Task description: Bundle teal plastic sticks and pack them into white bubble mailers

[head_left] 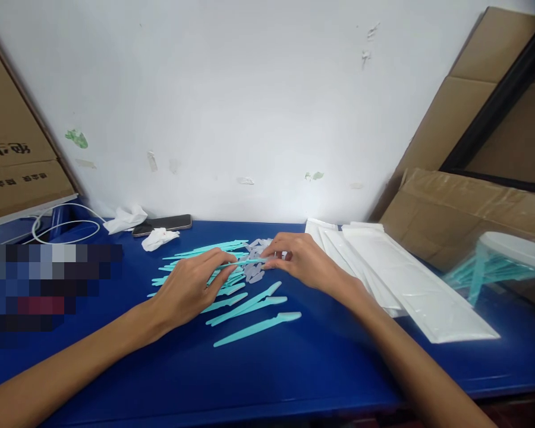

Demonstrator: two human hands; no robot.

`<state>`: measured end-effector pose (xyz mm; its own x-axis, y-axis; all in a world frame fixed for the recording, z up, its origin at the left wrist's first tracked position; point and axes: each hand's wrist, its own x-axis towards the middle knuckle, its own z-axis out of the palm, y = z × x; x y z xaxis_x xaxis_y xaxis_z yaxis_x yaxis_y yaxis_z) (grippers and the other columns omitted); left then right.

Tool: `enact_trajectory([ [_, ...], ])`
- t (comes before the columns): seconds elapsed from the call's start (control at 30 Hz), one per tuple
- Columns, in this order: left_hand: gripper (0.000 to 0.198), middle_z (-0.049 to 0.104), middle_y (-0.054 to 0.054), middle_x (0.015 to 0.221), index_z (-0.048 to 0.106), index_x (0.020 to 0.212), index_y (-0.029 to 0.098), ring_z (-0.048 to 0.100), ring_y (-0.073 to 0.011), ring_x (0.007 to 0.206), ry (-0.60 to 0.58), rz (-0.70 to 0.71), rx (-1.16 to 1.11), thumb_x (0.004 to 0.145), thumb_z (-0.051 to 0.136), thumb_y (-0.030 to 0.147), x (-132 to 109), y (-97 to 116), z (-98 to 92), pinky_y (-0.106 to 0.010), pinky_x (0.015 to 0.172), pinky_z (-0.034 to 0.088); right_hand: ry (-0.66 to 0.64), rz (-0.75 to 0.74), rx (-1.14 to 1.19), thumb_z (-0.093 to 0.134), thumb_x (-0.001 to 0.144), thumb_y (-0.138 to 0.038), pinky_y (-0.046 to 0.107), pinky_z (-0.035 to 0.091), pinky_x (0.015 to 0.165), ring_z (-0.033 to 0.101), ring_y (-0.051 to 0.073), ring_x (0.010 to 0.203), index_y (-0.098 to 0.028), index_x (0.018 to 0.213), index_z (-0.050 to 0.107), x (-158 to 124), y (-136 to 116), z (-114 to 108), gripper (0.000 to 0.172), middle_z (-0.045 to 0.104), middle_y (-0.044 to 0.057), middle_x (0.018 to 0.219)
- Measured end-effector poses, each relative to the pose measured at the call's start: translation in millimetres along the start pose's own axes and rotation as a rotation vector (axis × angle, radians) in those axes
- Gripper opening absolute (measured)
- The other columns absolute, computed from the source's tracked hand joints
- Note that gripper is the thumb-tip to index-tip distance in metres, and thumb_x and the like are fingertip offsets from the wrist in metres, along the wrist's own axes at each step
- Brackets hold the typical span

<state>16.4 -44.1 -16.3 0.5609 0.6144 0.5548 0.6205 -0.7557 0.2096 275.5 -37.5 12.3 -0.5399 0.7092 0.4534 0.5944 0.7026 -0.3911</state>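
Note:
My left hand (200,279) is closed in a pinch round a teal eyebrow razor (245,261), held above the table. At the razor's far end, my right hand (296,258) pinches a small translucent blade cap, partly hidden by the fingertips. A heap of pale lavender, see-through blade caps (254,272) lies just behind and below the held razor. More teal razors (223,246) are spread under and behind my left hand. Several lie nearer to me, among them a single razor (257,329) in front.
White padded envelopes (392,267) lie right of my right arm. A clear tub with a white lid (517,249) holds teal razors farther right. A phone (169,223) and crumpled tissues (159,239) sit by the wall. Cardboard boxes (468,202) flank the blue table (196,380); a blurred-out patch covers the left.

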Motion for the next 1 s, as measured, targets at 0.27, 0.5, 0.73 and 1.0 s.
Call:
enact_trajectory([
  [0.27,0.022,0.068,0.0,0.087,0.065,0.105,0.022,0.056,-0.0118,0.064,-0.078,-0.048,-0.094,0.101,0.047,0.035,-1,6,2.9,-0.025,0.061,0.042,-0.067,-0.031,0.044,0.067,0.091,-0.033,0.027,0.048,0.073,0.066,0.017,0.084,-0.023,0.103,0.075,2,-9,8,0.018,0.074,0.003,0.098],
  [0.5,0.024,0.069,-0.001,0.085,0.066,0.087,0.023,0.06,-0.016,0.076,-0.392,-0.05,-0.009,0.096,0.048,0.035,10,9,-33.5,-0.028,0.068,0.043,-0.367,0.158,0.131,0.074,0.082,-0.042,0.026,0.046,0.065,0.068,0.019,0.078,-0.023,0.096,0.078,-2,14,-16,0.024,0.077,0.003,0.09],
  [0.73,0.011,0.067,0.001,0.08,0.065,0.084,0.025,0.056,-0.0143,0.061,-0.57,0.014,0.064,0.089,0.058,0.032,6,6,-33.7,-0.029,0.054,0.034,-0.42,0.195,0.09,0.068,0.086,-0.047,0.029,0.048,0.071,0.069,0.019,0.082,-0.028,0.097,0.079,-5,26,-22,0.025,0.078,0.001,0.097],
  [1.0,0.015,0.063,-0.002,0.082,0.06,0.085,0.023,0.055,-0.017,0.063,-0.515,0.122,0.226,0.091,0.047,0.021,0,14,-22.5,-0.034,0.057,0.033,-0.333,0.316,-0.312,0.073,0.083,-0.037,0.03,0.042,0.06,0.069,0.024,0.079,-0.029,0.094,0.076,-8,32,-17,0.015,0.077,0.002,0.089],
])
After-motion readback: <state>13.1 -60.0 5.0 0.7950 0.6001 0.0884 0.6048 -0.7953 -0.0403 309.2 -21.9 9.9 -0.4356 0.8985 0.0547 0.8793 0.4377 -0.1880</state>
